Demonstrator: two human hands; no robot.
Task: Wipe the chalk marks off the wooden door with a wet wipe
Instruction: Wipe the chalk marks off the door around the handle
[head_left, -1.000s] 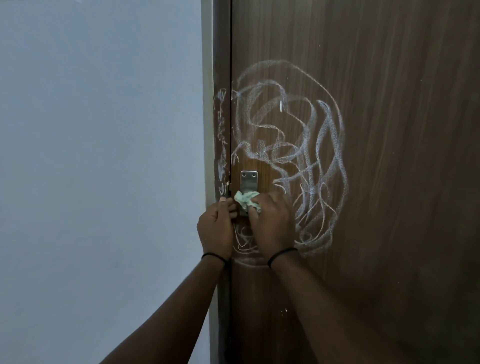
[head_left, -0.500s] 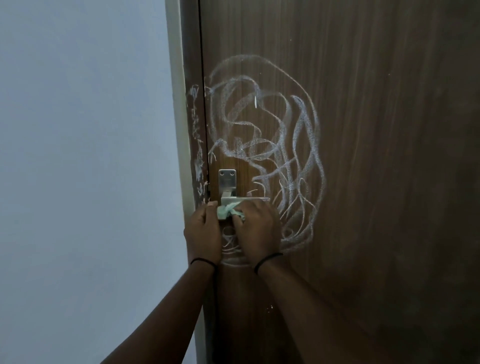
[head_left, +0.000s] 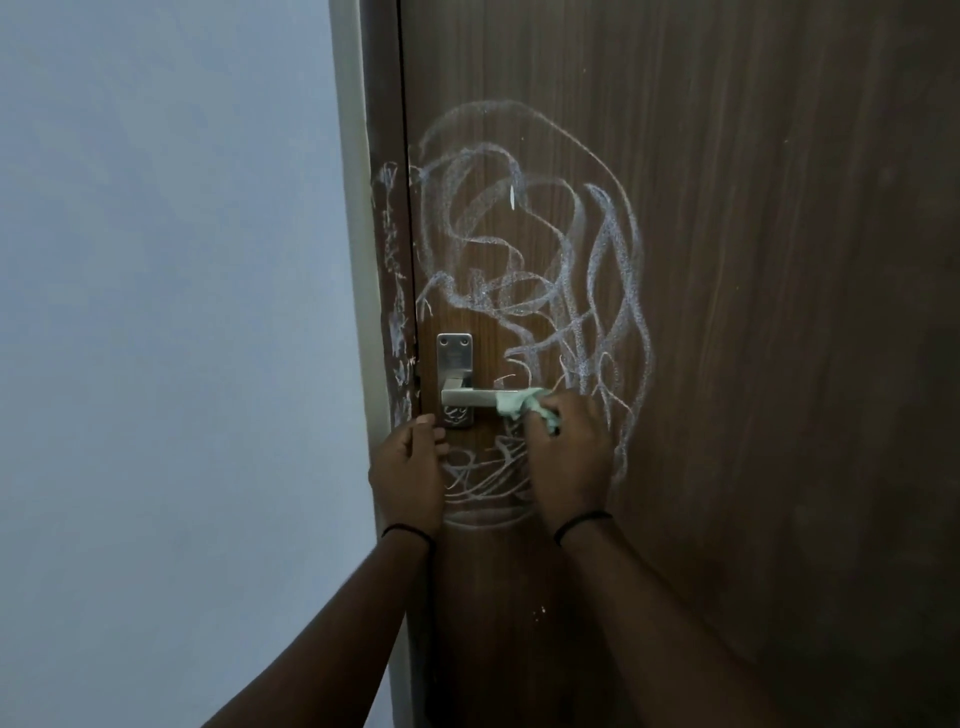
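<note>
A dark wooden door (head_left: 753, 312) fills the right side, covered with white chalk scribbles (head_left: 535, 249) above and below the handle. My right hand (head_left: 569, 457) grips a crumpled pale green wet wipe (head_left: 519, 404) and holds it against the right end of the metal lever handle (head_left: 467, 397). My left hand (head_left: 410, 473) hangs just below the handle plate with fingers loosely curled, holding nothing. More chalk marks run down the door frame (head_left: 392, 291).
A plain pale wall (head_left: 166, 312) takes up the left half. The metal handle plate (head_left: 455, 358) juts from the door near the frame edge.
The wipe has slid right along the lever, from the plate end to its far end. My left hand has let go of the wipe and dropped slightly away.
</note>
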